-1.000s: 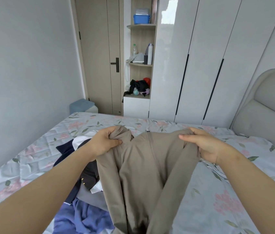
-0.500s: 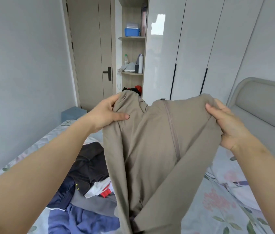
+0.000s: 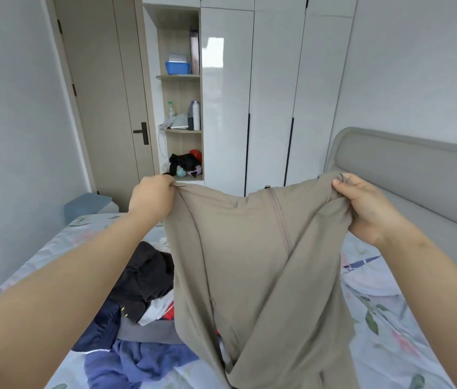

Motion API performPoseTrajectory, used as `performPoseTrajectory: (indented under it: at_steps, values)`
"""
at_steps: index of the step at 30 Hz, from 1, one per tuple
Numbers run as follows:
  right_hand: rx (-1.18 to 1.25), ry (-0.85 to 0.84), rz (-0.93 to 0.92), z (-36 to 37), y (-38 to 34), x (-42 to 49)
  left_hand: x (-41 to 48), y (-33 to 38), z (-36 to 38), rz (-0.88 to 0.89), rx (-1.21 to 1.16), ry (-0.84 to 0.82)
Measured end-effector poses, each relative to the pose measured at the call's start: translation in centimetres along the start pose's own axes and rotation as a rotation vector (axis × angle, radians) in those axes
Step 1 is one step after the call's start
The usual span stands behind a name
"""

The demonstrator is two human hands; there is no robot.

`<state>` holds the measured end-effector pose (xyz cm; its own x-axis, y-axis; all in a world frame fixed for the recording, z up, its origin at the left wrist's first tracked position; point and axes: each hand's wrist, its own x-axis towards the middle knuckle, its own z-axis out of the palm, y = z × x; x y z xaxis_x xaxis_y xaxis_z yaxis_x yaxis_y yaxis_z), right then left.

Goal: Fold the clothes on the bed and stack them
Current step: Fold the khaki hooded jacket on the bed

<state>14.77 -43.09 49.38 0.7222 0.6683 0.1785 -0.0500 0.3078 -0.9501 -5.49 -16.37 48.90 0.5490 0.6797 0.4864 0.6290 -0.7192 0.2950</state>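
Pinching the top left corner of a tan garment [image 3: 249, 262], the left hand [image 3: 153, 196] is held up on an outstretched arm, fingers curled round bunched cloth. Below that forearm a heap of dark and blue clothes [image 3: 137, 301] lies on the floral bed [image 3: 390, 346]. From the left grip the garment spans rightward and hangs down between both arms. The right hand [image 3: 365, 204] grips the opposite corner, thumb on the near side, wrist bent

Left hand [image 3: 153, 197], right hand [image 3: 362, 203] grip beige garment [image 3: 249, 262] above bed [image 3: 384, 346].
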Motion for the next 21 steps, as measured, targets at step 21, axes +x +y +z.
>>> performPoseTrajectory:
  at_steps: [21]
  values:
    - [0.098, 0.244, 0.353, 0.3, 5.5, -6.4, -5.7, -0.5, 0.9, -0.460, -1.241, -0.528]
